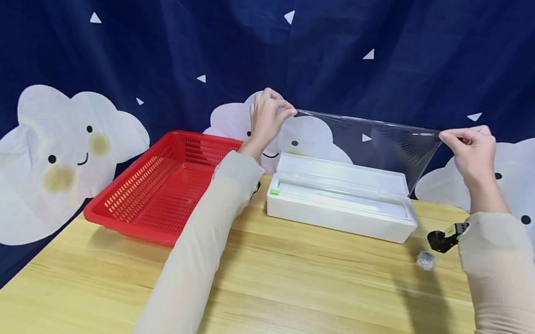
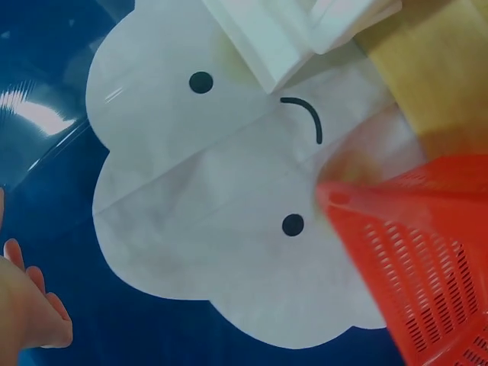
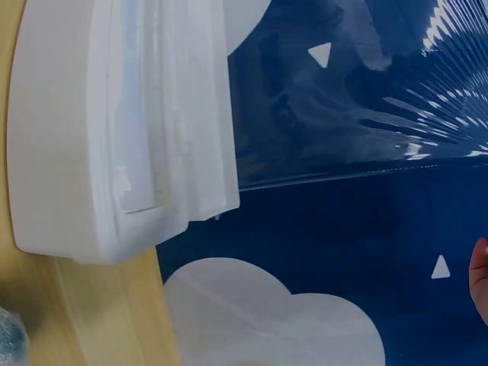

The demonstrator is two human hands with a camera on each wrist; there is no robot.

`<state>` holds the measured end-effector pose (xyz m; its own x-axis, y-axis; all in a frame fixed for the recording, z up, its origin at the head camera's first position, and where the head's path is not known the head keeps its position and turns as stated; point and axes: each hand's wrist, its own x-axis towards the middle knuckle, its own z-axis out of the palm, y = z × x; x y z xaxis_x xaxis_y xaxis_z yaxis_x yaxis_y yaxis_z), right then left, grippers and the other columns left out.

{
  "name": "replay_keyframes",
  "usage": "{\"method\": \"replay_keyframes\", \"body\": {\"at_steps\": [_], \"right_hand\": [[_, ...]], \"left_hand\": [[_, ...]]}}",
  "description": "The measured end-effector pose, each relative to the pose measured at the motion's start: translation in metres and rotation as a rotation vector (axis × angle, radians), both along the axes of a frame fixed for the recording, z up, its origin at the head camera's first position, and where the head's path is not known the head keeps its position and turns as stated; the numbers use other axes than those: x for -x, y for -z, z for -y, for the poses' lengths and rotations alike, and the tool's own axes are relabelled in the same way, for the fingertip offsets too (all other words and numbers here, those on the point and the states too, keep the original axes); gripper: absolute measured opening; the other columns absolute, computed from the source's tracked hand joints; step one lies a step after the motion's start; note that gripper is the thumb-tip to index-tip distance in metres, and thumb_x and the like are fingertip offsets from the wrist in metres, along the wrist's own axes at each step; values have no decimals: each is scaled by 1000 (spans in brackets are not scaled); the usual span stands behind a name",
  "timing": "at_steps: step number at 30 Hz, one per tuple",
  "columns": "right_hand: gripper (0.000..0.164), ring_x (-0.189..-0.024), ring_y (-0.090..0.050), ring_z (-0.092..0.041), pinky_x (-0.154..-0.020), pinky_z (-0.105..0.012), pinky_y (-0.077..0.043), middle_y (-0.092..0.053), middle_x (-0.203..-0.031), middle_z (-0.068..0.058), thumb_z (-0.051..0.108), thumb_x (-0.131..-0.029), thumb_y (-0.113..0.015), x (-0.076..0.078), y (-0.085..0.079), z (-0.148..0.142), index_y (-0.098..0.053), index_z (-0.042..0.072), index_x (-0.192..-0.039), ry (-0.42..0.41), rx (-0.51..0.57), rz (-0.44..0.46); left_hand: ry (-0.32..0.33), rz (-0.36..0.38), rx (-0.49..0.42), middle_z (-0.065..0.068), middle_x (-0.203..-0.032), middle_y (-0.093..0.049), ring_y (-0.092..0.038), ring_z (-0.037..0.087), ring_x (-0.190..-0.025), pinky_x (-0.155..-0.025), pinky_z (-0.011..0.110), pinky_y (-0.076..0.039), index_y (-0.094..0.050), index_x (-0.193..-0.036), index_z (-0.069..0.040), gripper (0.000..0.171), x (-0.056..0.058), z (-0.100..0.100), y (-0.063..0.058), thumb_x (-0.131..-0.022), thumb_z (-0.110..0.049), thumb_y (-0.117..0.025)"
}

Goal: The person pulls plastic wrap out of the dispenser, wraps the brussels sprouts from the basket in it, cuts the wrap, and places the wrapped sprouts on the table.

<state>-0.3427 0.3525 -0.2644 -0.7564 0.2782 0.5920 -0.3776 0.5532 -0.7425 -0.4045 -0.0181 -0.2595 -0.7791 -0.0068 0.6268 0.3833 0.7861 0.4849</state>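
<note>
Film (image 1: pixel 394 145), likely light and clingy, stretches taut; left hand (image 1: pixel 268 116) and right hand (image 1: pixel 473 153) pinch its upper corners, probably the safest hold.

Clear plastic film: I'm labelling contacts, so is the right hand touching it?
Touching: the head view shows the right hand pinching the clear plastic film at its upper corner.
</note>
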Motion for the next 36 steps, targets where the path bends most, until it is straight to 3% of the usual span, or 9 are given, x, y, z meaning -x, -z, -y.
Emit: {"method": "replay_keyframes", "body": {"at_steps": [2,7,10,15,20,36], "right_hand": [[7,-74,-35,4,-66,-15,-25,-40,-70,15,14,-80,-70,-2,-4,-4,-76,17,-79,8,9,-6],[34,-72,-35,5,-66,-14,-24,-40,-69,15,8,-79,-69,-6,-15,-13,-68,39,-65,32,20,-41],[35,-72,-35,6,-66,-14,-24,-39,-69,16,7,-79,-68,-8,-20,-15,-68,39,-65,44,10,-56],[15,-74,-35,8,-66,-14,-24,-39,-70,16,14,-79,-70,-11,-28,-15,-75,28,-75,72,-18,-63],[25,-72,-35,6,-66,-14,-24,-39,-70,15,12,-79,-70,-11,-38,-15,-72,36,-72,89,-21,-80],[26,-72,-33,7,-66,-14,-23,-37,-74,14,10,-79,-68,-12,-63,-15,-73,35,-73,111,6,-91]], "left_hand": [[4,1,9,2,-100,-52,-41,18,-101,-88,33,-31,-75,-88,-17,22,0,-4,-5,-80,-36,-65],[4,-17,81,0,-100,-51,-41,17,-99,-86,33,-31,-75,-90,-21,24,-1,-13,-19,-80,-39,-64],[-6,-34,105,-1,-100,-51,-41,17,-100,-83,32,-32,-75,-90,-21,24,-2,-16,-26,-80,-40,-63],[-10,-33,111,-1,-101,-50,-40,16,-100,-82,31,-31,-74,-91,-21,24,-4,-17,-35,-81,-40,-62],[-13,-47,116,-1,-101,-49,-40,17,-100,-83,31,-31,-74,-91,-22,25,-3,-17,-44,-81,-41,-62],[-11,-99,100,-2,-100,-50,-40,16,-101,-86,30,-31,-74,-92,-22,23,-4,-16,-70,-81,-40,-63]]}}
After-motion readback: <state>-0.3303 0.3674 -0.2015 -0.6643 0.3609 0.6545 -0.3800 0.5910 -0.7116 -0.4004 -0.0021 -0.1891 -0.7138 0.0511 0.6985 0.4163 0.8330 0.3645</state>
